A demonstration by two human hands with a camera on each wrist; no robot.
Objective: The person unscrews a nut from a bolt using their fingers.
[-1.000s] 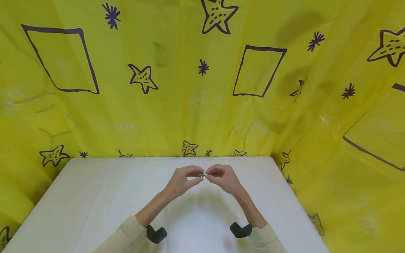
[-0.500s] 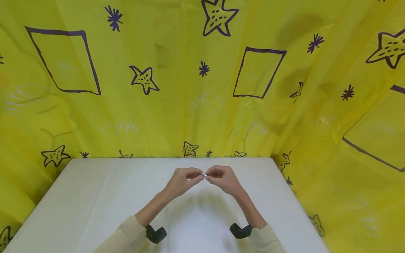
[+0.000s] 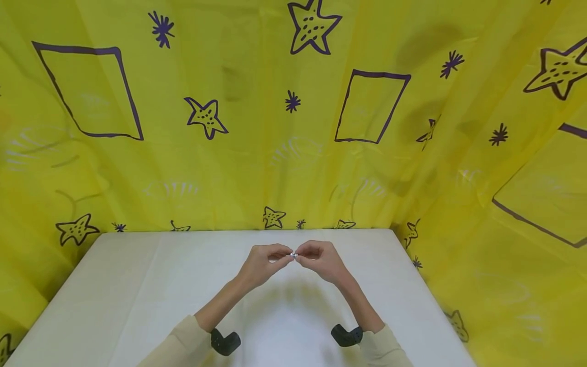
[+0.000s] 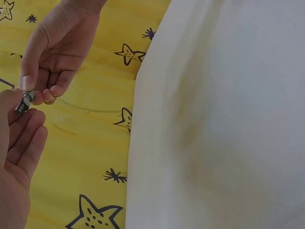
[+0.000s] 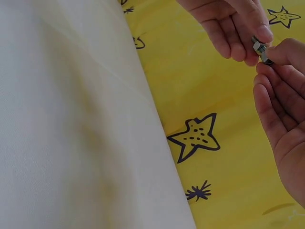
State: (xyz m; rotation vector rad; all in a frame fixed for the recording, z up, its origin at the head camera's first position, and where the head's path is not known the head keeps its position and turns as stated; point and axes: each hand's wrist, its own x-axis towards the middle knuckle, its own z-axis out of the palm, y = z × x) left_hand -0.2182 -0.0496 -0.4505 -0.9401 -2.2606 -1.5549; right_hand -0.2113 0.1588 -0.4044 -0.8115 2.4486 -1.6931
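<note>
A small silver metal bolt (image 5: 255, 39) with a hex nut (image 5: 259, 47) on its shank is held between both hands, above the white table. In the head view my left hand (image 3: 262, 264) comes from the left, thumb and fingertips pinching the threaded end. My right hand (image 3: 324, 261) meets it from the right and pinches the head end between thumb and fingers. The fingertips of the two hands are almost together, and they cover parts of the bolt. In the left wrist view the bolt (image 4: 22, 106) slants between the thumbs, its nut near the middle.
The white-covered table (image 3: 160, 285) spreads below the hands, with soft shadows on it. A yellow curtain (image 3: 247, 168) printed with stars and squares stands behind and along the sides. Black wrist devices (image 3: 225, 342) sit on both forearms.
Both hands stay in nearly the same place with the bolt between them. The left fingertips have shifted slightly on the bolt's end. The head view has moved a little.
</note>
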